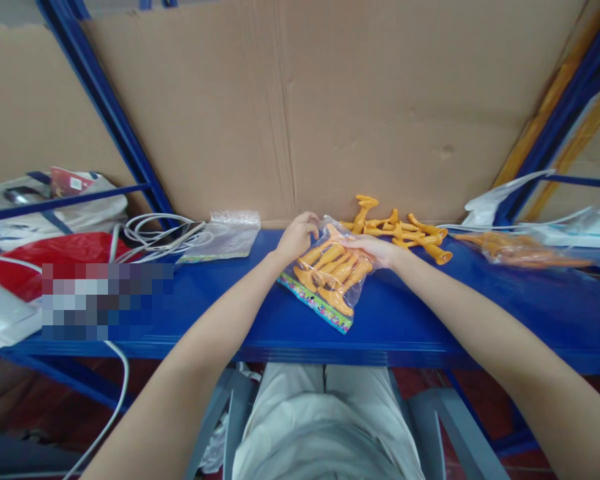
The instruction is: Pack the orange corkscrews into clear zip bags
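The clear bag (359,288) is in the middle of the blue table (190,320), slanted, its printed green strip (325,305) toward the near edge and several orange pieces (347,272) inside. The left hand (300,237) is at the bag's far left side, fingers curled — whether they pinch the plastic, I cannot tell. The right hand (373,249) lies against the bag's far right part; its fingertips are blurred around the plastic, so I cannot tell how firmly they close.

Just beyond the right hand, more orange pieces lie in a loose pile (420,237) near the cardboard (360,100). Farther right is a second bag (517,250) with orange contents. To the left lie flat bags (230,235), a coiled white cable (153,227) and something red (75,250).
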Available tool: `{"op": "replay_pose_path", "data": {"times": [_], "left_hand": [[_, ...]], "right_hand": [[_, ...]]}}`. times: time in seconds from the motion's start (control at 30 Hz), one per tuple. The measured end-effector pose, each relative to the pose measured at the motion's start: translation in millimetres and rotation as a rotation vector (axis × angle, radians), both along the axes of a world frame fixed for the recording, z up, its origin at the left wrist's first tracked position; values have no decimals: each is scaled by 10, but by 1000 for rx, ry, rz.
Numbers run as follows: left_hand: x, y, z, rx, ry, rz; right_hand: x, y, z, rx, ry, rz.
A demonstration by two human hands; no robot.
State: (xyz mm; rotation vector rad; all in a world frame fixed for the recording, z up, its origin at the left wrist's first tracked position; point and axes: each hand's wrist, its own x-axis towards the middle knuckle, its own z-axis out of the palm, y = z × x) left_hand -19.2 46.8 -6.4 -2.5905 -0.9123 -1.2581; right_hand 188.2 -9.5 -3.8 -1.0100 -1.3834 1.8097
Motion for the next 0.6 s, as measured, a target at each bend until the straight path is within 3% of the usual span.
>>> {"op": "replay_pose_path", "data": {"times": [0.17, 0.33, 0.5, 0.6], "left_hand": [[-234, 161, -25, -18, -30, 137], [-450, 297, -107, -18, -7, 254], [-500, 330, -192, -35, 74, 297], [-485, 324, -203, -59, 123, 261]], "right_hand": [[65, -2, 149, 119, 54, -214], [240, 23, 473, 332, 126, -504], [648, -135, 838, 480, 102, -841], [1030, -371, 911, 654, 58, -1056]]}}
